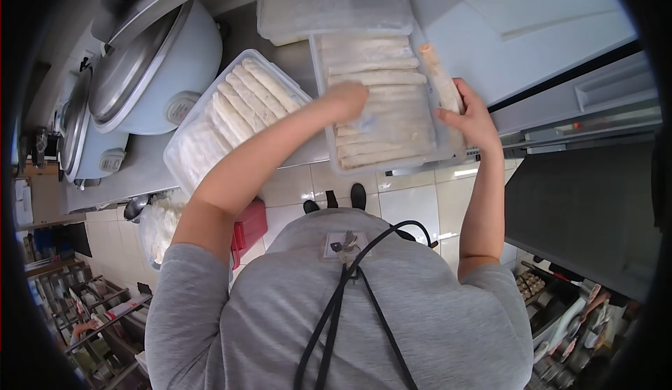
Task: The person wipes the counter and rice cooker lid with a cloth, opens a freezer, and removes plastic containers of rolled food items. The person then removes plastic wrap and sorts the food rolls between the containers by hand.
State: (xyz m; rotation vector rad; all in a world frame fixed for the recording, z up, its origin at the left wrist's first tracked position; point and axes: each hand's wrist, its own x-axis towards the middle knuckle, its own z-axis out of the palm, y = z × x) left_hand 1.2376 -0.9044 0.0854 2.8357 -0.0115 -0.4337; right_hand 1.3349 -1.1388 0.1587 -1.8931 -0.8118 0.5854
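Pale, floury rolls [381, 77] lie side by side in a clear plastic container [319, 103] in front of me. My left hand [346, 103] is over this container, its fingers curled on what looks like thin clear film above the rolls; the fingertips are hidden. At the container's right side, my right hand [470, 115] is closed round one long roll [439, 75], thumb on the near side and fingers beyond. A second clear container [183, 125] with similar rolls stands tilted at the left, under my left forearm. Behind them lies a closed translucent box [336, 5].
Two large lidded cookers [157, 68] stand at the left on the metal counter [143, 159]. A red container [248, 230] and a bag of white stuff [159, 225] are lower down. Shelves are at the lower left, a dark panel [574, 215] at the right. Another person's hand [85, 327] shows far lower left.
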